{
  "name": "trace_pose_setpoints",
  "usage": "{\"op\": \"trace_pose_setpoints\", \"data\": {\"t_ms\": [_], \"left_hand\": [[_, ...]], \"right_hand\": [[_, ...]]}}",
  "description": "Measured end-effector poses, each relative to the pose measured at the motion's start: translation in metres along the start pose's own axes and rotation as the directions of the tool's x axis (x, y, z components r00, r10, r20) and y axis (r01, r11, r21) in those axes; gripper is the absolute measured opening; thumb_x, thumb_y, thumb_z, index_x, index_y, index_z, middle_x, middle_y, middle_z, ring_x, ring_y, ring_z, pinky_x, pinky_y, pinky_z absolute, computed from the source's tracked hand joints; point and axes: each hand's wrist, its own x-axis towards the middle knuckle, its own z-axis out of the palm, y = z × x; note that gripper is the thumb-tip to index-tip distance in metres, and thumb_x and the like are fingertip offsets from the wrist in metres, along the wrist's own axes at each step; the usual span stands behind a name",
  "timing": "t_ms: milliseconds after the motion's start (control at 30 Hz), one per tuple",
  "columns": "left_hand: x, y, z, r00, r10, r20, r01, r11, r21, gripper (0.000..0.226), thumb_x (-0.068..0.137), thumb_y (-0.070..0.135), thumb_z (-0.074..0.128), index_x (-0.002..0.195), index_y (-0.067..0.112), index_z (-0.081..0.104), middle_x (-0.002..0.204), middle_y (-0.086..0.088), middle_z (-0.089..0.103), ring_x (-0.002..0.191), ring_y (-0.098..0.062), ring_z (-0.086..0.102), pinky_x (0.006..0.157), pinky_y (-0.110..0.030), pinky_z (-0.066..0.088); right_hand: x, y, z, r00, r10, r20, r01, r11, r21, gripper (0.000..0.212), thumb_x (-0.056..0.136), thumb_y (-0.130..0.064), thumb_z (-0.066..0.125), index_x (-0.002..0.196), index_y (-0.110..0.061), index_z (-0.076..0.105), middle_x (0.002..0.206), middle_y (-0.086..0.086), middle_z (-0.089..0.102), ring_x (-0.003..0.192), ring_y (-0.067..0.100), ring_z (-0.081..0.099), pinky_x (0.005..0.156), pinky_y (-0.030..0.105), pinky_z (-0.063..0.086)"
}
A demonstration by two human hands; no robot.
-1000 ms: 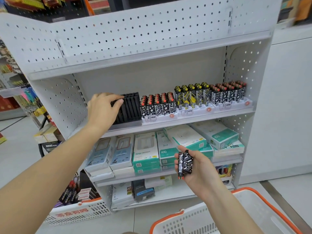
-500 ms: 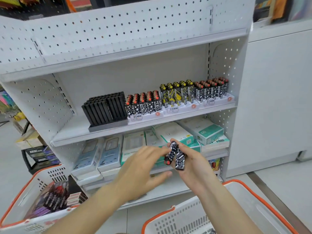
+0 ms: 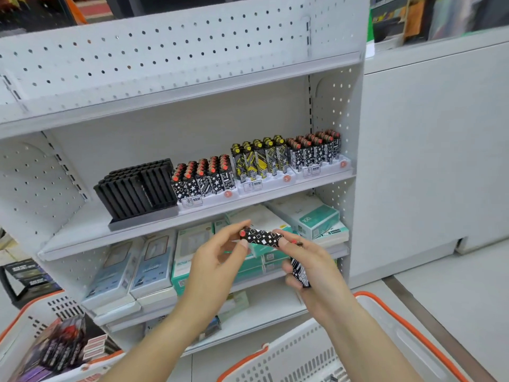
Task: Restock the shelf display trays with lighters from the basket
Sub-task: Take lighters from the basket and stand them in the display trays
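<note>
Left hand (image 3: pixel 217 260) pinches one lighter (image 3: pixel 261 237) by its cap end. Right hand (image 3: pixel 308 268) is clamped on spares (image 3: pixel 300 271), thumb on that lighter. Handover slip could drop it into the basket (image 3: pixel 385 307).

- Lighter (image 3: pixel 261 237): black with white geometric print, red cap; lies roughly horizontal in mid-air before the shelf, cap to the left, pinched at both ends.
- Second lighter (image 3: pixel 300 272): same print, near upright, gripped below the first.
- Display trays (image 3: pixel 321 170): white, filled with upright lighters in rows.
- Basket (image 3: pixel 385 323): white, orange rim, at lower right.
</note>
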Motion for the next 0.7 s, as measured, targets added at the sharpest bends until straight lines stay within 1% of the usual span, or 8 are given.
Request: {"op": "trace_pose_setpoints", "data": {"t_ms": [67,167,233,333,433,500,600,700], "left_hand": [[0.005,0.003,0.008,1.0,-0.001,-0.02,0.0,0.999,-0.049,0.036,0.092,0.008,0.059,0.108,0.04,0.066,0.1,0.002,0.07,0.089,-0.016,0.067,0.082,-0.03,0.054],[0.013,0.011,0.02,1.0,-0.001,-0.013,-0.001,0.993,-0.118,0.035,0.09,0.0,0.058,0.102,0.031,0.069,0.095,0.004,0.072,0.082,-0.016,0.069,0.075,-0.024,0.054],[0.018,0.017,0.029,1.0,-0.007,-0.002,0.007,0.988,-0.154,0.03,0.089,-0.004,0.058,0.098,0.023,0.069,0.092,0.005,0.072,0.08,-0.015,0.071,0.074,-0.021,0.054],[0.029,0.025,0.042,0.999,0.004,0.035,0.002,0.987,-0.163,0.025,0.087,-0.006,0.059,0.096,0.016,0.067,0.091,0.003,0.072,0.081,-0.015,0.071,0.076,-0.019,0.053],[0.039,0.035,0.058,0.993,-0.016,0.115,0.034,0.987,-0.157,0.016,0.084,0.001,0.066,0.095,0.014,0.063,0.102,-0.001,0.07,0.087,-0.011,0.068,0.081,-0.021,0.052],[0.045,0.041,0.068,0.991,-0.057,0.12,0.078,0.98,-0.182,0.015,0.086,0.004,0.066,0.097,0.013,0.061,0.107,-0.007,0.069,0.09,-0.014,0.067,0.082,-0.022,0.053],[0.055,0.052,0.081,0.985,-0.118,0.128,0.148,0.956,-0.253,0.021,0.088,0.001,0.063,0.105,0.012,0.058,0.103,-0.015,0.07,0.088,-0.022,0.068,0.076,-0.022,0.056],[0.07,0.06,0.089,0.991,-0.072,0.114,0.087,0.987,-0.136,0.024,0.087,0.003,0.065,0.104,0.018,0.059,0.104,-0.008,0.07,0.09,-0.014,0.068,0.079,-0.023,0.055]], "right_hand": [[-0.001,-0.005,-0.006,1.0,-0.016,0.007,0.016,0.999,-0.028,0.018,0.091,-0.005,0.059,0.106,-0.008,0.068,0.089,0.009,0.061,0.044,0.006,0.044,0.036,0.016,0.023],[-0.002,-0.012,-0.015,0.999,-0.05,0.004,0.051,0.994,-0.1,0.018,0.091,-0.007,0.06,0.106,-0.011,0.067,0.096,0.009,0.07,0.045,0.007,0.046,0.038,0.017,0.023],[-0.002,-0.017,-0.021,0.998,-0.066,0.011,0.066,0.989,-0.133,0.016,0.091,-0.011,0.06,0.106,-0.014,0.066,0.1,0.011,0.073,0.044,0.008,0.045,0.038,0.017,0.024],[0.001,-0.026,-0.029,0.996,-0.083,-0.021,0.081,0.992,-0.094,0.016,0.09,-0.015,0.061,0.106,-0.013,0.065,0.096,0.011,0.074,0.043,0.008,0.039,0.037,0.016,0.022],[0.006,-0.036,-0.039,0.988,-0.135,-0.07,0.133,0.99,-0.036,0.014,0.087,-0.008,0.064,0.101,-0.012,0.066,0.083,0.014,0.06,0.042,0.007,0.033,0.037,0.017,0.019],[0.008,-0.042,-0.046,0.984,-0.157,-0.084,0.155,0.987,-0.032,0.016,0.085,-0.003,0.064,0.098,-0.012,0.066,0.074,0.009,0.05,0.042,0.008,0.03,0.037,0.018,0.018],[0.007,-0.051,-0.054,0.98,-0.179,-0.09,0.176,0.983,-0.046,0.017,0.084,-0.001,0.065,0.098,-0.012,0.066,0.062,0.0,0.047,0.043,0.009,0.028,0.038,0.02,0.017],[0.01,-0.059,-0.061,0.966,-0.202,-0.162,0.193,0.979,-0.068,0.02,0.085,-0.008,0.068,0.103,-0.015,0.067,0.064,0.003,0.048,0.042,0.009,0.031,0.037,0.018,0.02]]}}
